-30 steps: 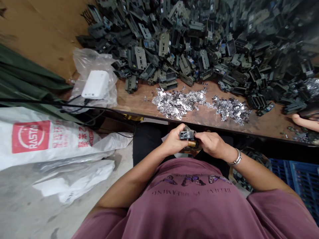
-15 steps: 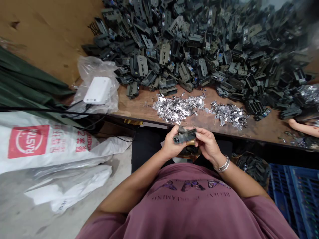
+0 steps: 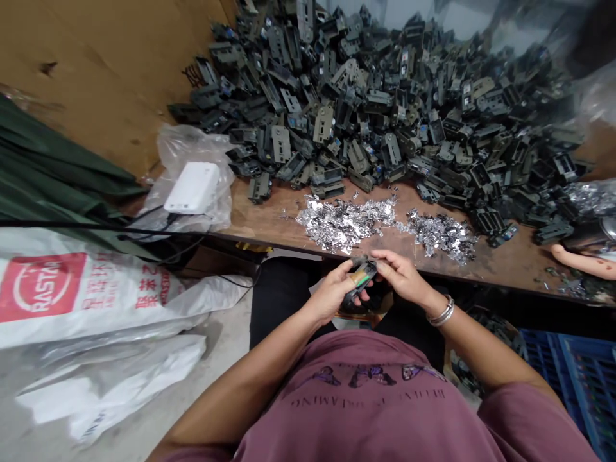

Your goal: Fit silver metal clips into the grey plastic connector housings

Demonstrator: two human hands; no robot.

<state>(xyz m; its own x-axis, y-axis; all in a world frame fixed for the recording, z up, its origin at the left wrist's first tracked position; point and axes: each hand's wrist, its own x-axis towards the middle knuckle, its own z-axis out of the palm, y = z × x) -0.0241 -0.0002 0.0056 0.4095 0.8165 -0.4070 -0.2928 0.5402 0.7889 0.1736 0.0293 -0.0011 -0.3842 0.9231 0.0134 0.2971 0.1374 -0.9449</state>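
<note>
My left hand [image 3: 332, 292] is wrapped round a dark plastic part [image 3: 362, 274] that shows a yellow and green piece on its upper side. The fingers of my right hand [image 3: 402, 274] are closed at the part's right end; any small thing between them is too small to make out. Both hands are over my lap, in front of the table's edge. On the table [image 3: 250, 221] beyond them lie a heap of small shiny metal pieces [image 3: 337, 221] and a second heap [image 3: 445, 236] to its right. A large pile of dark plastic parts [image 3: 385, 109] rises behind.
A white box [image 3: 191, 187] with a cable rests on clear plastic at the left. White sacks [image 3: 110, 289] lie at the lower left. Blue crates [image 3: 572, 372] are at the lower right. A doll-like arm [image 3: 584, 262] lies at the table's right end.
The part has been turned in my left hand, so its yellow and green side now shows. The view has shifted slightly, and both hands appear a little lower.
</note>
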